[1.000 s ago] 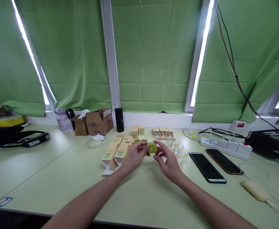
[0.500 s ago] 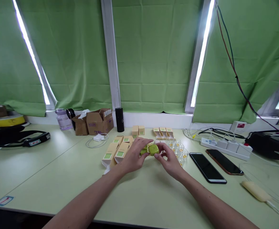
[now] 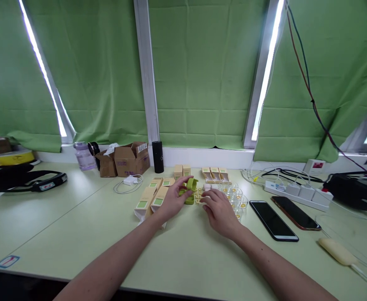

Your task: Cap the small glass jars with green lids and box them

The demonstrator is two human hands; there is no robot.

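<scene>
Head view: left hand (image 3: pixel 175 200) pinches a green case (image 3: pixel 191 184) between thumb and fingers, just beside small yellow pieces (image 3: pixel 198 195). Right hand (image 3: pixel 220 209) is half-curled (contents, if any, cannot be told) near clear cups (image 3: pixel 242 202). Sideways wrist travel could topple cups; a slack pinch could drop the case.

Green blinds (image 3: pixel 202 75); pale table (image 3: pixel 60 230)
</scene>
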